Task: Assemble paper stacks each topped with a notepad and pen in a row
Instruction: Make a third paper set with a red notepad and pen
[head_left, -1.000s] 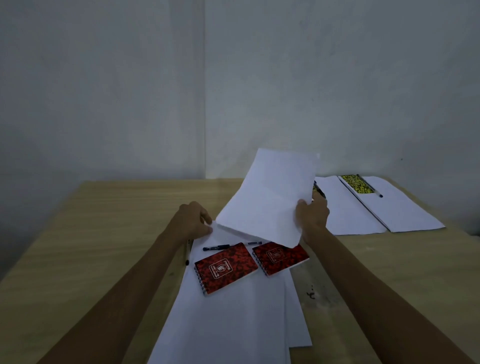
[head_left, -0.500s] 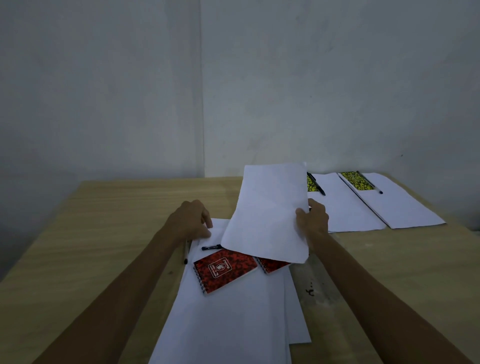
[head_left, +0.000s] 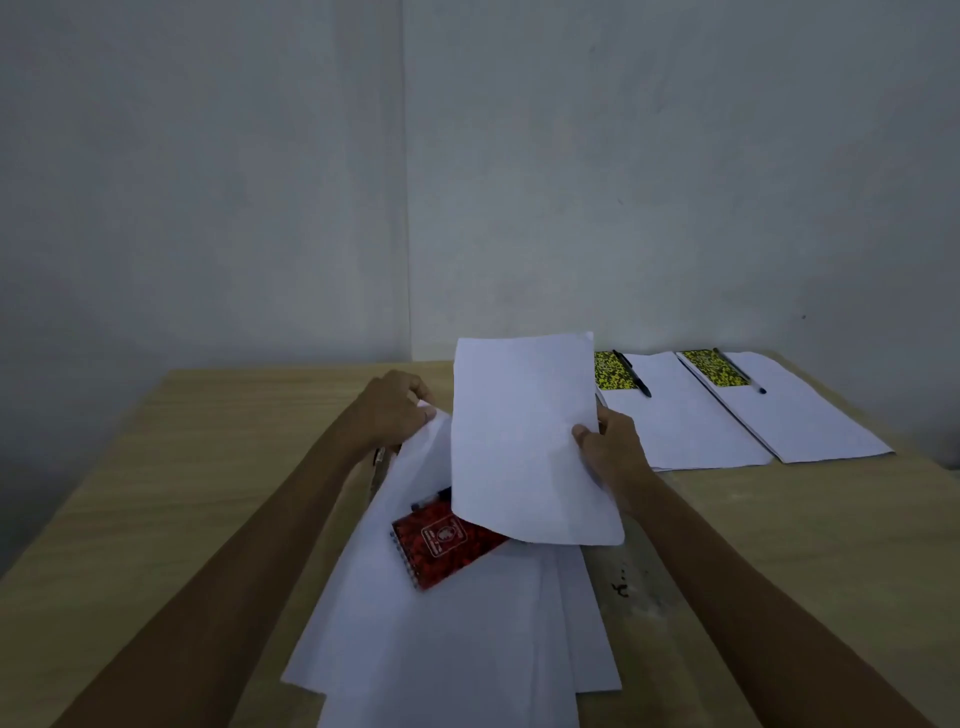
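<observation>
Paper stacks: two finished sets lie side by side at the far right corner of the desk (head_left: 182, 467), each a white stack topped with a yellow-patterned notepad and a pen.

Head view, items:
- Nearer finished stack (head_left: 685, 431), with notepad (head_left: 612, 370) and pen (head_left: 632, 374) at its far end.
- Farther-right finished stack (head_left: 810, 421), with notepad (head_left: 714, 368) and pen (head_left: 740, 372); its long edge touches or just overlaps the first.
- Loose sheets (head_left: 441, 634), fanned unevenly from the desk's middle toward the near edge.
- Red spiral notepad (head_left: 441, 545) lying tilted on the loose sheets, partly covered by the lifted sheet; a dark pen (head_left: 431, 500) just beyond it.
- Lifted sheet (head_left: 524, 441), held upright above the loose sheets.
- Right hand (head_left: 610, 447): thumb and fingers pinch the lifted sheet's right edge.
- Left hand (head_left: 397, 410): fingers curled, gripping the far corner of another loose sheet.
- Another pen-like object shows below the left wrist; too hidden to be sure.

Step in hand, by judgement: gathering sheets for a third stack. The next move likely calls for laying the sheets squared just left of the finished pair, in line with them, then placing the red notepad and a pen on top.
</observation>
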